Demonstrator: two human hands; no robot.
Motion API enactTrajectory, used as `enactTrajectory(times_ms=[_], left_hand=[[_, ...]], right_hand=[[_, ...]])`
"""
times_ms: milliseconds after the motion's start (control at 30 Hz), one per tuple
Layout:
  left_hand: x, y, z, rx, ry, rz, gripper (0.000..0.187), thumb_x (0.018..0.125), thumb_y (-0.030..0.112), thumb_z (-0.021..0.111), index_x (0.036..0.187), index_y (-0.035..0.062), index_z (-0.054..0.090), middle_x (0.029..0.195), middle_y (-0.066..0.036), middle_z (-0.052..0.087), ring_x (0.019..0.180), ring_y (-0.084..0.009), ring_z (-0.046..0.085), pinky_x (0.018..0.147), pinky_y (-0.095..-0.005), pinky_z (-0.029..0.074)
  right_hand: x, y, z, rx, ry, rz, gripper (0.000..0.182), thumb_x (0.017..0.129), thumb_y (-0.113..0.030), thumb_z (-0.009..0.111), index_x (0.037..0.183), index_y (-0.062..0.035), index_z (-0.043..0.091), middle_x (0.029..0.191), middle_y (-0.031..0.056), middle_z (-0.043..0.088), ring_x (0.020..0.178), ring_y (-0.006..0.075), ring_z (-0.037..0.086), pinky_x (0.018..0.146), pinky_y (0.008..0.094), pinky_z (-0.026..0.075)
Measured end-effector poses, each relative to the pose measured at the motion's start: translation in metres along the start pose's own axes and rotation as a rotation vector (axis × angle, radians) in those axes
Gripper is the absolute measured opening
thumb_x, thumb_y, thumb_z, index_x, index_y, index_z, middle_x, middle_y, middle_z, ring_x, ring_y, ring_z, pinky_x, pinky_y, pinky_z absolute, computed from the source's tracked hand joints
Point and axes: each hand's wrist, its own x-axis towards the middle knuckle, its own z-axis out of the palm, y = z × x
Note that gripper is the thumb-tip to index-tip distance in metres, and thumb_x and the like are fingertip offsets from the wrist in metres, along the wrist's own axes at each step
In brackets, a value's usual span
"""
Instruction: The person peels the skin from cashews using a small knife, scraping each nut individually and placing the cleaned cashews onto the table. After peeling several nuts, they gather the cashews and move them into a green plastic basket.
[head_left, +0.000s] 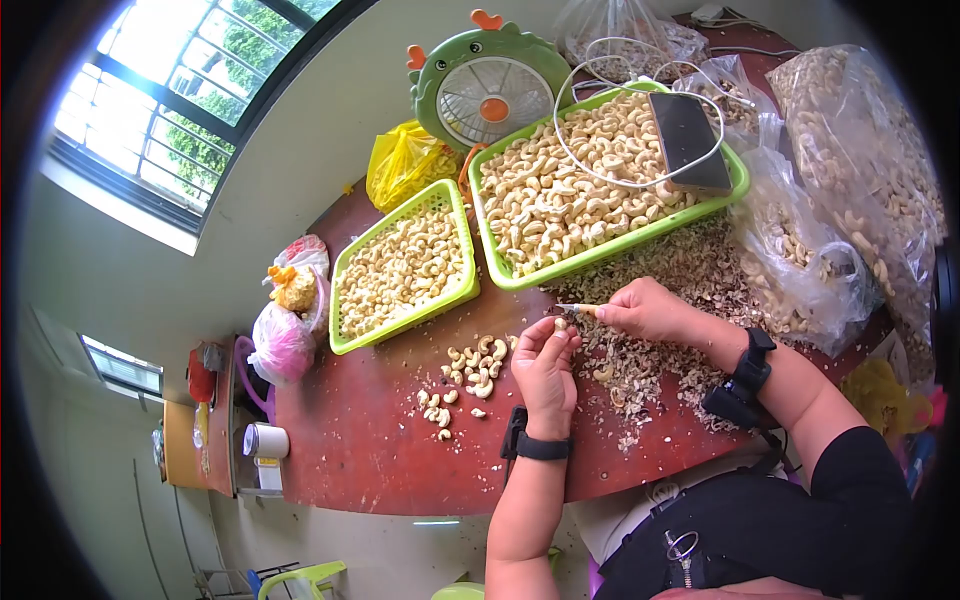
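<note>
My left hand point(546, 368) pinches a small cashew point(561, 323) between thumb and fingertips. Close beside it, my right hand point(645, 310) is closed around a small knife point(580, 308) with a pale handle, its blade pointing left just above the cashew. Under and behind my right hand lies a heap of brown skin scraps point(650, 360). Left of my left hand, loose cashews point(480, 365) rest on the red table point(390, 465). Beyond are a smaller green basket point(335, 325) and a larger green basket point(520, 283), both full of cashews.
A dark phone point(688, 140) and white cable lie on the larger basket. Behind stands a green fan point(490, 85), with a yellow bag point(408, 165) beside it. Clear bags of nuts point(850, 150) line the right side. A pink bag point(282, 343) sits at the left edge.
</note>
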Motion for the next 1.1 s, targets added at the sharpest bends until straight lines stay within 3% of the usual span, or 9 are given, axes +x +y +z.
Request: enactTrajectory(times_ms=[133,267,433,633,967,1033,1100], left_hand=[[0.003,0.000,-0.002,0.156,0.006,0.040,0.018,0.076,-0.005,0.053,0.094,-0.0035,0.052,0.088,-0.009,0.056,0.078,-0.0181,0.058,0.069,-0.0267,0.050],[-0.002,0.006,0.009,0.075,0.031,-0.007,0.016,0.076,-0.005,0.051,0.092,-0.0032,0.051,0.087,-0.010,0.056,0.079,-0.0206,0.058,0.070,-0.0298,0.051],[0.002,0.006,-0.002,0.055,-0.092,0.032,0.017,0.078,-0.003,0.052,0.095,-0.0038,0.051,0.087,-0.009,0.055,0.080,-0.0188,0.058,0.071,-0.0284,0.051],[0.000,0.011,0.007,0.042,-0.022,0.027,0.018,0.077,-0.004,0.053,0.095,-0.0025,0.050,0.084,-0.009,0.056,0.078,-0.0182,0.058,0.067,-0.0271,0.052],[0.006,0.008,-0.004,0.093,-0.044,0.010,0.018,0.077,-0.002,0.053,0.095,-0.0041,0.051,0.088,-0.012,0.057,0.074,-0.0193,0.059,0.066,-0.0271,0.052],[0.001,0.010,0.003,0.069,-0.030,-0.024,0.019,0.079,-0.002,0.052,0.098,-0.0052,0.051,0.089,-0.012,0.057,0.073,-0.0190,0.060,0.066,-0.0265,0.052],[0.002,0.009,0.003,0.081,-0.026,-0.023,0.022,0.079,-0.002,0.051,0.101,-0.0049,0.050,0.089,-0.012,0.056,0.073,-0.0192,0.059,0.066,-0.0273,0.053]], right_hand=[[0.001,0.001,-0.001,-0.061,0.016,-0.039,0.041,0.080,-0.035,0.053,0.055,-0.0025,0.055,0.044,-0.0028,0.043,0.041,0.0051,0.037,0.039,0.0221,0.031],[-0.001,0.001,0.000,-0.092,0.016,-0.063,0.041,0.080,-0.035,0.053,0.056,-0.0017,0.055,0.044,-0.0021,0.042,0.041,0.0058,0.036,0.039,0.0233,0.031],[-0.003,-0.001,0.002,-0.162,0.025,-0.105,0.041,0.080,-0.033,0.054,0.055,-0.0014,0.051,0.044,-0.0046,0.037,0.042,0.0045,0.032,0.039,0.0232,0.028],[-0.003,-0.002,0.002,-0.168,0.002,-0.088,0.042,0.079,-0.036,0.053,0.056,-0.0017,0.055,0.042,-0.0006,0.039,0.041,0.0066,0.034,0.039,0.0251,0.029],[-0.001,0.000,0.002,-0.223,0.011,-0.110,0.040,0.081,-0.031,0.053,0.053,-0.0014,0.049,0.043,-0.0037,0.036,0.041,0.0049,0.031,0.038,0.0242,0.027],[0.000,0.003,0.002,-0.227,0.014,-0.130,0.041,0.079,-0.037,0.053,0.060,-0.0005,0.056,0.042,0.0033,0.040,0.041,0.0091,0.035,0.040,0.0274,0.032],[0.001,0.004,0.001,-0.242,0.020,-0.119,0.040,0.079,-0.036,0.054,0.061,0.0000,0.057,0.043,0.0041,0.041,0.042,0.0095,0.036,0.041,0.0275,0.033]])
